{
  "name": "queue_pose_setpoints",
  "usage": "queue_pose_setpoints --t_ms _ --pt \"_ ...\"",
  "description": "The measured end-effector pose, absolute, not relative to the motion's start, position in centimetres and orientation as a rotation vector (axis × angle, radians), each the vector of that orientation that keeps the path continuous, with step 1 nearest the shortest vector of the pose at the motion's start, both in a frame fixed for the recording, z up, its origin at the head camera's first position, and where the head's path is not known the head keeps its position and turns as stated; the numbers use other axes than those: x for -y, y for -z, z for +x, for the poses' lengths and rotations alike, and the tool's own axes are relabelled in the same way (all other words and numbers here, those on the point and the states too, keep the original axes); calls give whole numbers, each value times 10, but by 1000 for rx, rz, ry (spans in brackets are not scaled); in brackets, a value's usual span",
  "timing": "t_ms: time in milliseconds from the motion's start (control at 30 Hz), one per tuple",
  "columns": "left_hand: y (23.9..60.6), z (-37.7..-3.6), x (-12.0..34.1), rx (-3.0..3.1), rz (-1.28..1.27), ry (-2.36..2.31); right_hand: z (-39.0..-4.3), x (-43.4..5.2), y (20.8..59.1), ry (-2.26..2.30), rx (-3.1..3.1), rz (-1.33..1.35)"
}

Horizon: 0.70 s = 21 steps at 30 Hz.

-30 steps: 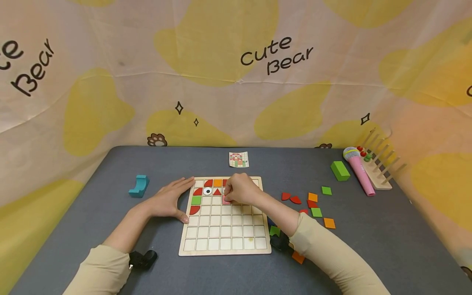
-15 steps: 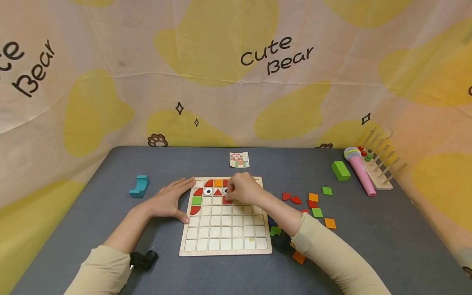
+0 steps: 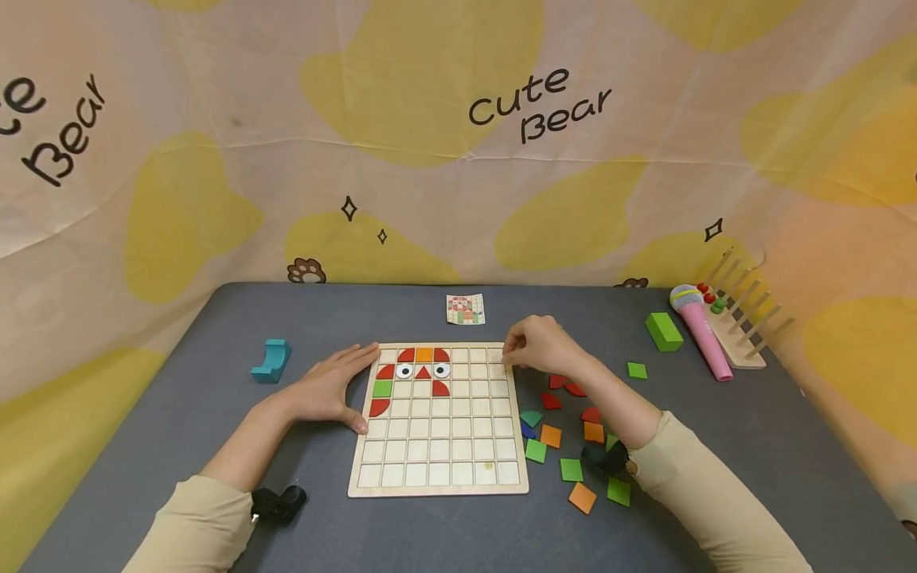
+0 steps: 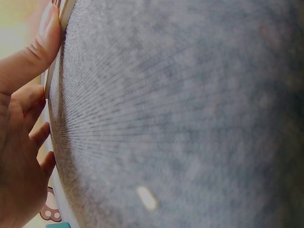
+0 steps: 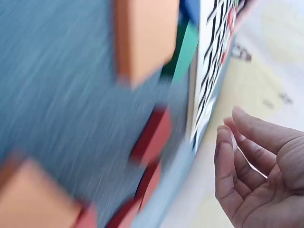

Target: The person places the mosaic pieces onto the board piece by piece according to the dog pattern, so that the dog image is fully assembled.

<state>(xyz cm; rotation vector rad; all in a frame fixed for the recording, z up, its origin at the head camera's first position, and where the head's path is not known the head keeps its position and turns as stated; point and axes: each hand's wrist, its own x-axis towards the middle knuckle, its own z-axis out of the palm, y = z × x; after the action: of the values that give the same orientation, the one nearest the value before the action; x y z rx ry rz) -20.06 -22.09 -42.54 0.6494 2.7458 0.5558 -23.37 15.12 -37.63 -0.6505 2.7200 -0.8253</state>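
A wooden grid board lies on the grey table. Its top left cells hold red curved pieces, an orange square, two eye pieces and a green square. My left hand rests with straight fingers against the board's left edge; in the left wrist view the left hand touches that edge. My right hand hovers by the board's top right corner, fingers loosely curled. The right wrist view shows the right hand empty, beside loose red pieces.
Loose red, green and orange pieces lie scattered right of the board. A pattern card lies behind it and a teal block to the left. A green block, pink microphone and wooden peg rack stand far right.
My right hand let go of a red piece in the board's third row and moved right to the top right corner. The left hand has not moved.
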Motion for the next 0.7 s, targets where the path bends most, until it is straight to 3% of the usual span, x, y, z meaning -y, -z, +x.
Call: queue_pose_setpoints --t_ms 300,700 --pt "424 -200 221 -2753 660 -567 -245 -206 379 758 -2583 -651" --pt "425 -200 221 -2759 659 -563 -248 -229 387 674 -2462 -642"
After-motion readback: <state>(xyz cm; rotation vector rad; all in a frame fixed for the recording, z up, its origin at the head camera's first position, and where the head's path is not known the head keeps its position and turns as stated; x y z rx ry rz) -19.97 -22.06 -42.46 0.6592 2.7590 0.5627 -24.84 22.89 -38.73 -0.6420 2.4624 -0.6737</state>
